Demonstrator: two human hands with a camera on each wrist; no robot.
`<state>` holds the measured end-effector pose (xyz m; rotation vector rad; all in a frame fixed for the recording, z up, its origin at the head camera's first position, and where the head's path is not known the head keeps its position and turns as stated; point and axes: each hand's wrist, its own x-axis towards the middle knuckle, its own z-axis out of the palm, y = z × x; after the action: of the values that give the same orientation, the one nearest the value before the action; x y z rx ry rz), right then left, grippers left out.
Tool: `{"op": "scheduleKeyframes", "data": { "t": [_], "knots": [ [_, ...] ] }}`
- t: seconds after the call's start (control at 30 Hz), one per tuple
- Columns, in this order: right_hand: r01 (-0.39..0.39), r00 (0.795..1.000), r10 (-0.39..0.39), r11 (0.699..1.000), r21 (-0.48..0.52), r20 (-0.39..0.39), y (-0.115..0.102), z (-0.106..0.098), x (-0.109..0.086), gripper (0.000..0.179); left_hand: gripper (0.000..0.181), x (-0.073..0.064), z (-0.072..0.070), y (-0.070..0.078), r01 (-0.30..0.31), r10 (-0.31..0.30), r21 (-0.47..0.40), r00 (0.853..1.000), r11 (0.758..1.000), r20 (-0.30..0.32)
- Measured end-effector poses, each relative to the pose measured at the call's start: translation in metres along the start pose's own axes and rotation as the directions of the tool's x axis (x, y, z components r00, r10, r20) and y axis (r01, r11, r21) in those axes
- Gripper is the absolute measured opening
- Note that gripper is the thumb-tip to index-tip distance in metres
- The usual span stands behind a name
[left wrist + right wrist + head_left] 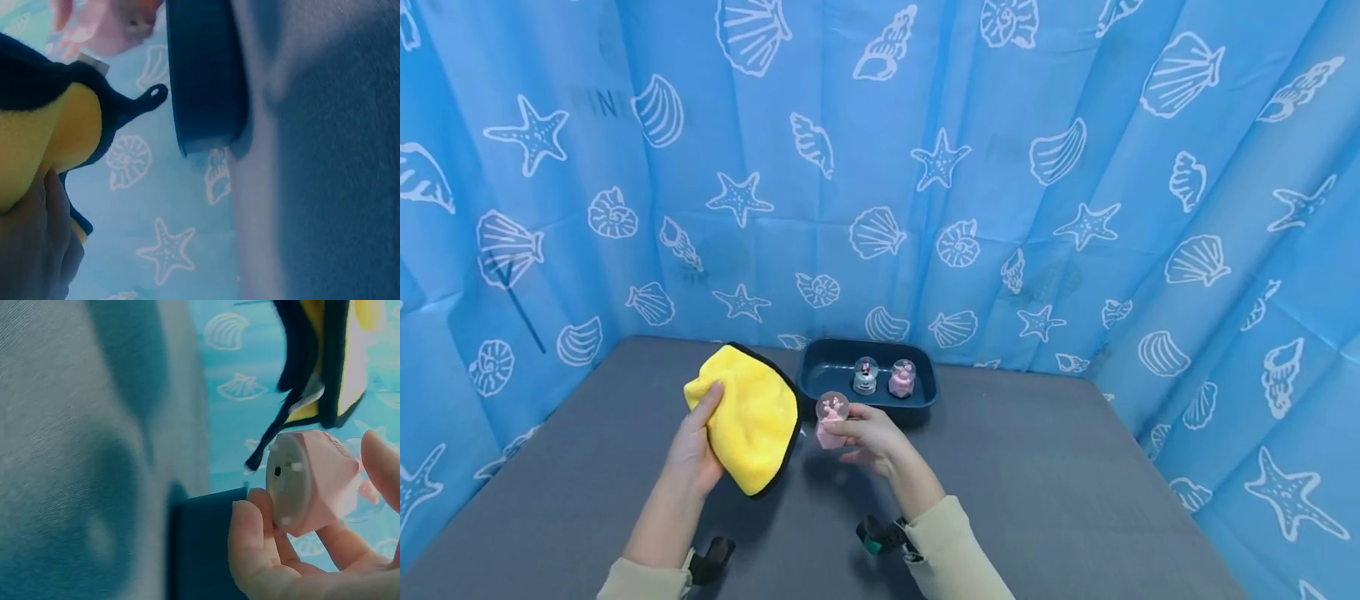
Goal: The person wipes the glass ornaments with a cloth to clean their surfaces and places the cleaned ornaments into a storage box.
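Yellow black-edged cloth (748, 421), pink snow globe (829, 417)
Left hand (697, 446) grips the cloth; right hand (878, 440) pinches the globe between thumb and fingers, near a navy tray (917, 413).

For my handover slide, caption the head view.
Left hand holds a yellow, black-edged plush cloth; right hand grips a pink snow globe before a dark blue rectangular tray holding two more globes.

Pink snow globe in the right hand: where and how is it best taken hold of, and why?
Probably by its pink base, coming from the person's right, as the right hand does. The base's flat, angled faces should give a firmer grip than the smooth, round, clear dome above. The left side looks more crowded: the yellow cloth is close by there.
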<state>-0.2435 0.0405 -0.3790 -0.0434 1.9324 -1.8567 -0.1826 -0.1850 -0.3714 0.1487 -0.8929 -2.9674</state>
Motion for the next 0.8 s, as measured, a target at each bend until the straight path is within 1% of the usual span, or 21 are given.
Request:
{"op": "scheduleKeyframes", "data": {
  "t": [0.1, 0.13, 0.27, 0.37, 0.47, 0.63, 0.7, 0.8],
  "knots": [
    [0.04, 0.999, -0.04, 0.999, 0.036, 0.012, -0.005, 0.0, -0.005, 0.033, 0.019, 0.003, 0.001, -0.002, 0.029, -0.027, -0.052, 0.999, 0.998, 0.026],
    [0.059, 0.998, -0.06, 0.997, 0.05, 0.021, -0.006, 0.0, -0.006, 0.033, 0.02, 0.003, 0.001, -0.003, 0.038, -0.037, -0.066, 0.999, 0.997, 0.025],
    [0.105, 0.992, -0.114, 0.987, 0.125, 0.061, -0.007, 0.001, -0.009, 0.03, 0.023, 0.006, 0.0, -0.009, 0.063, -0.063, -0.104, 0.998, 0.993, -0.005],
    [0.125, 0.986, -0.141, 0.978, 0.166, 0.089, -0.006, 0.001, -0.011, 0.031, 0.023, 0.007, 0.001, -0.015, 0.069, -0.072, -0.11, 0.997, 0.992, -0.021],
    [0.153, 0.983, -0.166, 0.977, 0.146, 0.082, -0.007, 0.002, -0.014, 0.033, 0.025, 0.007, 0.005, -0.019, 0.072, -0.074, -0.069, 0.997, 0.995, -0.029],
    [0.188, 0.981, -0.191, 0.98, 0.067, 0.029, -0.01, 0.004, -0.016, 0.041, 0.025, 0.007, 0.01, -0.027, 0.056, -0.057, 0.038, 0.998, 0.998, 0.007],
    [0.189, 0.981, -0.19, 0.98, 0.055, 0.025, -0.01, 0.003, -0.016, 0.039, 0.023, 0.007, 0.01, -0.029, 0.047, -0.049, 0.063, 0.998, 0.997, 0.035],
    [0.191, 0.98, -0.193, 0.98, 0.053, 0.037, -0.011, 0.002, -0.017, 0.03, 0.021, 0.007, 0.011, -0.032, 0.028, -0.036, 0.109, 0.997, 0.994, 0.069]
  ]
}}
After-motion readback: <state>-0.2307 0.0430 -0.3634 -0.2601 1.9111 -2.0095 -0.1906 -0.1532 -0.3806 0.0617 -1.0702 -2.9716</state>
